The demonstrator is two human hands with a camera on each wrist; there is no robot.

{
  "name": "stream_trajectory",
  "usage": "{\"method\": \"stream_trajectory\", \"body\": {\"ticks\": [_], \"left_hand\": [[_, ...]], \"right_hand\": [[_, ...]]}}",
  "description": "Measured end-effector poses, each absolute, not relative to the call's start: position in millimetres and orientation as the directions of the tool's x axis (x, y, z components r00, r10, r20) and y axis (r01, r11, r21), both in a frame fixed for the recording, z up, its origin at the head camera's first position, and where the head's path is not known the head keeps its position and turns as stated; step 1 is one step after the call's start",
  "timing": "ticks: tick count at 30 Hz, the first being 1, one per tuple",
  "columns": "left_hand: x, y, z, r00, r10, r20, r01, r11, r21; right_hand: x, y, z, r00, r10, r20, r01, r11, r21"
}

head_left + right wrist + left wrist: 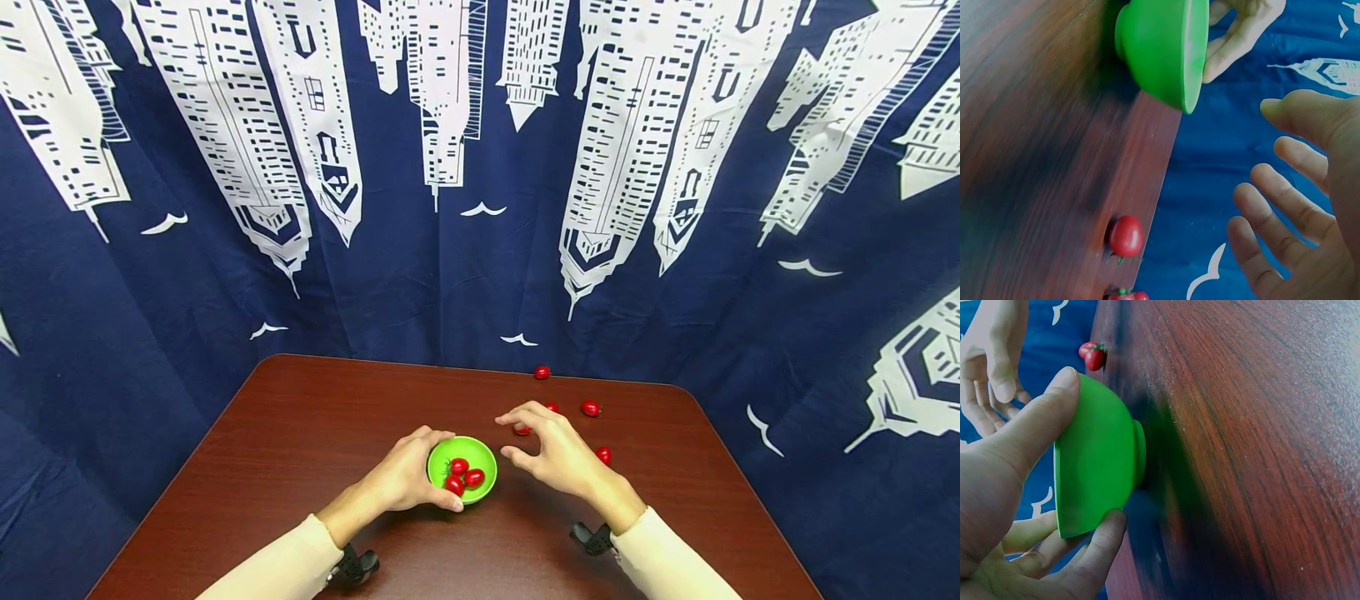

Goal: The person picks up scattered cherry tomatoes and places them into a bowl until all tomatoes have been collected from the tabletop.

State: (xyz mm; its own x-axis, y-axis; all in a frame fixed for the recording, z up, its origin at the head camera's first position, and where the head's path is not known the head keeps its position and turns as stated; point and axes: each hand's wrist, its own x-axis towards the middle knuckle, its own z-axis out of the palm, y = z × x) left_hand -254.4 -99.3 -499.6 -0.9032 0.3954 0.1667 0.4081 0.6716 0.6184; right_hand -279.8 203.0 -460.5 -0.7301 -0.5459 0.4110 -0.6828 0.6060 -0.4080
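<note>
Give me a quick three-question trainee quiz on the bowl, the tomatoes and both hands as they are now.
1. True or false: the left hand holds the green bowl by its rim.
2. How many cherry tomatoes lie in the bowl?
3. The right hand is: A) holding a tomato, B) empty with fingers spread, C) resting in the bowl.

Key
1. True: thumb and fingers curl round the rim.
2. Three.
3. B: it hovers above the table beside loose tomatoes.
</note>
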Motion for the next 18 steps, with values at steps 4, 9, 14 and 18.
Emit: {"method": "stream_trajectory", "body": {"ticks": [4, 9, 14, 18], "left_hand": [[-255, -99, -499, -0.905, 0.392, 0.163, 0.403, 0.67, 0.623], [-255, -99, -499, -0.907, 0.389, 0.163, 0.4, 0.669, 0.626], [-255, -100, -500, -0.905, 0.392, 0.166, 0.404, 0.669, 0.624], [-255, -100, -500, -0.904, 0.393, 0.167, 0.406, 0.67, 0.621]], "right_hand": [[-281, 213, -463, -0.735, -0.529, 0.424, -0.676, 0.615, -0.405], [-282, 226, -463, -0.738, -0.505, 0.447, -0.67, 0.629, -0.396], [-283, 240, -465, -0.745, -0.485, 0.458, -0.658, 0.647, -0.386], [-285, 253, -467, -0.761, -0.462, 0.456, -0.637, 0.668, -0.385]]}}
